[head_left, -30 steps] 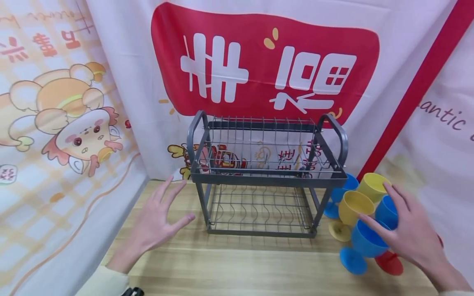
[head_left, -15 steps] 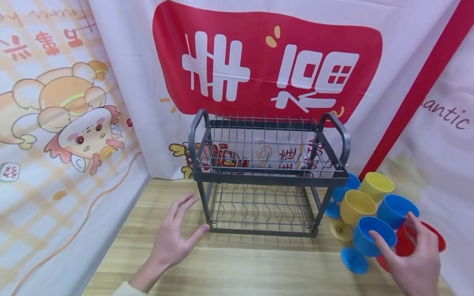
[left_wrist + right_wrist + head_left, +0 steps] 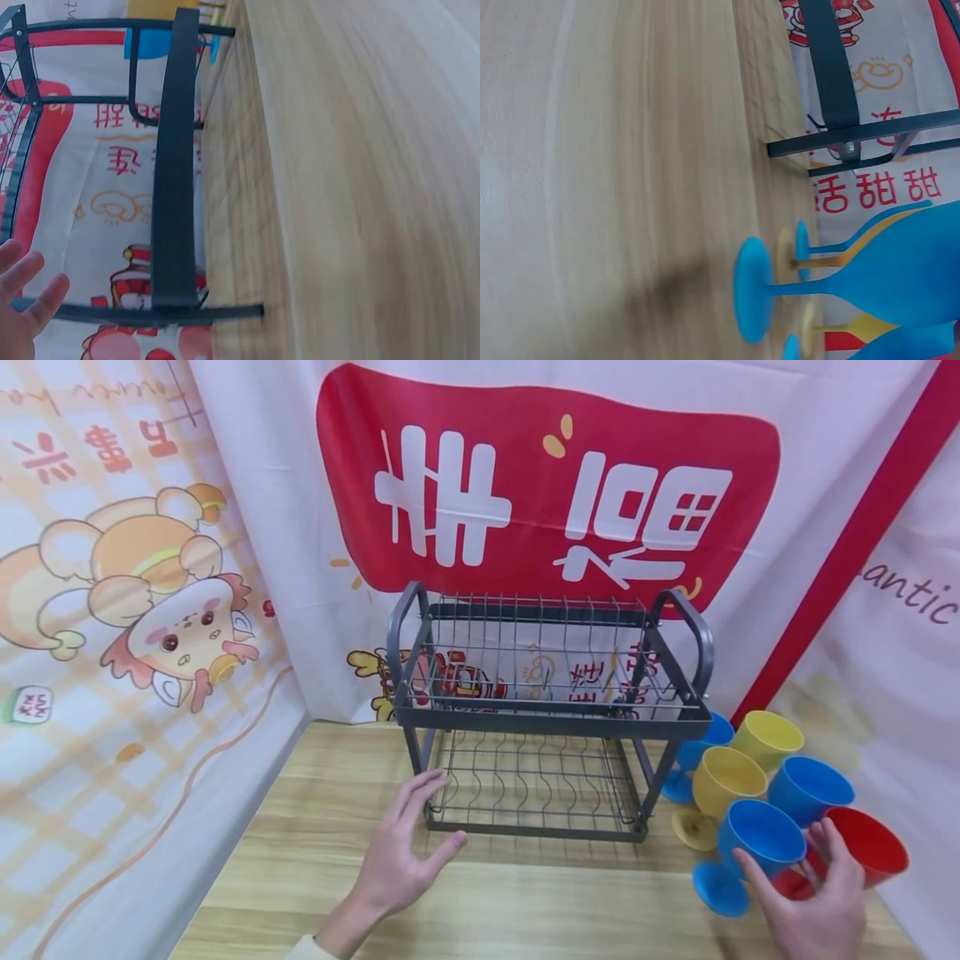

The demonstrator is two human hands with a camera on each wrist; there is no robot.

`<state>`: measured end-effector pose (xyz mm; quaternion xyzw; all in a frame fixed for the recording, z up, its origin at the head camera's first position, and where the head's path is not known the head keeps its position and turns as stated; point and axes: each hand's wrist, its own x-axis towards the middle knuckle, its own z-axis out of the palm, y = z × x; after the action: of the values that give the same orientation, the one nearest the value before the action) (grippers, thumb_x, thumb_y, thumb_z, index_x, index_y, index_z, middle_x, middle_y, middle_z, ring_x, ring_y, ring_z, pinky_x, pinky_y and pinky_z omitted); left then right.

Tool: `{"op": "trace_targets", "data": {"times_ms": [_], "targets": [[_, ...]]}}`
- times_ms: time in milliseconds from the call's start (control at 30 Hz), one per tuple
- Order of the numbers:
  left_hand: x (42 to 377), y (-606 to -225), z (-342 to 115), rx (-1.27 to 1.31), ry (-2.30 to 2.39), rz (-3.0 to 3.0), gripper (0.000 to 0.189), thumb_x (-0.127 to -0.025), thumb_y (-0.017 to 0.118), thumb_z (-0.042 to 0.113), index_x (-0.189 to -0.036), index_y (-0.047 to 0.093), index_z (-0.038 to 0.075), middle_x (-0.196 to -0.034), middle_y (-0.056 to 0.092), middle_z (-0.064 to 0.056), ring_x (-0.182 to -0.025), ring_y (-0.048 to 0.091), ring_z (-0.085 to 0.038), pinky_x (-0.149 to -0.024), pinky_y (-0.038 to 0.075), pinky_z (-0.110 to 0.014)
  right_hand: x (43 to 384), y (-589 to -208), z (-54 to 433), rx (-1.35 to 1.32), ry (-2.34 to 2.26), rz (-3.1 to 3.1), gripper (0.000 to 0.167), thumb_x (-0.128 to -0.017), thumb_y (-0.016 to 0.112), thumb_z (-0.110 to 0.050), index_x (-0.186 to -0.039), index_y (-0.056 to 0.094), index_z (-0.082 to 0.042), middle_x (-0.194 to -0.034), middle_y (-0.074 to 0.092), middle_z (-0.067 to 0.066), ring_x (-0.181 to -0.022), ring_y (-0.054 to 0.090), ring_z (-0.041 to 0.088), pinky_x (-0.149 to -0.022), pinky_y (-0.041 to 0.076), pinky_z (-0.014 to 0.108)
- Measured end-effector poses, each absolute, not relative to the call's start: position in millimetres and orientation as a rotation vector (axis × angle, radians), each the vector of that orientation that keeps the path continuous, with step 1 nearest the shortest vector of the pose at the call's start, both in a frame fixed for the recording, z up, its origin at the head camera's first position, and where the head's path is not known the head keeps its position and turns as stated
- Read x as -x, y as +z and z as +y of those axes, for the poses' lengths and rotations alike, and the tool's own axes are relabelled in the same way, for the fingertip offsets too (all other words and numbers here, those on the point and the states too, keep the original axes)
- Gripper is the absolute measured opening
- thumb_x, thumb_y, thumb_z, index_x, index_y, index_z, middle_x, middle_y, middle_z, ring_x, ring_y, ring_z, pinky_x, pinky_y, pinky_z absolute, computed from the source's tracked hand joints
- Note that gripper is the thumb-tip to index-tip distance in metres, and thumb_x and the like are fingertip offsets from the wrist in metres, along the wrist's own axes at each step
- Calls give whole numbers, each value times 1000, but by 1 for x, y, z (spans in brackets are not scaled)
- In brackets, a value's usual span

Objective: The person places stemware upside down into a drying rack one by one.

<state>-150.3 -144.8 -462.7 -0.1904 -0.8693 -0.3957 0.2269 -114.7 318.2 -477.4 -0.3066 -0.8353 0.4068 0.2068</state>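
My left hand (image 3: pixel 397 864), fingers spread and holding nothing, hovers by the front left corner of a dark grey two-tier dish rack (image 3: pixel 551 724). Part of that hand (image 3: pixel 26 296) shows at the left wrist view's edge. At the right, my right hand (image 3: pixel 821 893) is at the bowl of the front blue goblet (image 3: pixel 761 843), thumb before it and fingers on its right side. Whether they touch is hard to tell. In the right wrist view the blue goblet (image 3: pixel 900 270) stands on its round foot; the hand is almost wholly out of frame.
Beside the front goblet stand a red goblet (image 3: pixel 873 852), another blue goblet (image 3: pixel 810 789), two yellow goblets (image 3: pixel 727 785) and a blue one (image 3: pixel 701 747) behind the rack's right leg. Printed cloth (image 3: pixel 300 527) hangs behind and at both sides of the wooden table (image 3: pixel 525 902).
My left hand has moved right and slightly down, toward the rack's front left corner. My right hand has come down and left to the front blue goblet. The goblets stay where they were.
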Motion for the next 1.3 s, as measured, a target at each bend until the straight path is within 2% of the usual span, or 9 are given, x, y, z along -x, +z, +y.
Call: {"op": "trace_targets", "data": {"times_ms": [167,333,433,567,667,867,1000,1133,1300], "targets": [[151,-471,-127,558,-1152,-2407,69,-93,79,41,-154,51,26,-162,50,2,-140,59,-30,-95,63,-46,120,-490,321,876,1254,-2340,119,-90,84,-44,-172,-2,-28,-180,15,12,-160,27,48,-116,40,71],[151,-475,-109,552,-1255,-2441,68,-94,76,47,-155,50,30,-162,51,6,-143,56,-27,-99,61,-46,126,-501,324,922,1413,-2337,126,-89,82,-52,-171,-9,-24,-180,6,15,-160,22,52,-120,36,71],[152,-477,-98,554,-1310,-2464,67,-94,76,46,-155,51,30,-161,51,6,-143,56,-25,-101,60,-42,127,-507,325,974,1521,-2317,133,-84,84,-60,-171,-9,-21,-179,5,17,-159,20,54,-121,33,71],[152,-481,-86,575,-1369,-2496,67,-94,76,43,-155,52,27,-160,54,4,-139,58,-21,-101,58,-35,128,-512,324,1043,1644,-2277,137,-81,84,-63,-171,-8,-16,-178,4,21,-159,17,57,-121,29,73],[151,-484,-79,597,-1401,-2512,67,-95,76,44,-154,52,27,-158,55,4,-136,60,-20,-101,57,-33,129,-514,322,1082,1667,-2282,135,-83,81,-65,-171,-8,-14,-178,3,22,-159,15,57,-121,27,75],[152,-486,-68,655,-1451,-2514,65,-97,73,47,-155,51,27,-154,56,7,-131,61,-19,-98,54,-27,131,-523,321,1120,1655,-2281,144,-75,79,-77,-171,-7,-13,-178,4,24,-159,13,58,-119,27,79],[153,-483,-66,663,-1516,-2513,63,-98,72,46,-154,49,32,-152,58,7,-129,60,-16,-97,53,-25,134,-529,323,1088,1694,-2239,142,-75,82,-74,-171,-7,-18,-178,4,22,-159,14,57,-118,28,79],[153,-477,-70,650,-1645,-2502,61,-98,73,41,-154,49,34,-152,58,8,-132,60,-23,-98,53,-27,135,-528,318,1036,1748,-2174,137,-75,84,-70,-170,-4,-25,-179,7,20,-161,16,54,-122,27,76],[151,-466,-79,631,-1735,-2483,61,-98,74,40,-153,48,36,-153,58,9,-134,61,-25,-100,56,-32,132,-510,295,873,1657,-2199,117,-84,84,-57,-168,9,-25,-176,20,20,-157,27,53,-125,27,74]]}}
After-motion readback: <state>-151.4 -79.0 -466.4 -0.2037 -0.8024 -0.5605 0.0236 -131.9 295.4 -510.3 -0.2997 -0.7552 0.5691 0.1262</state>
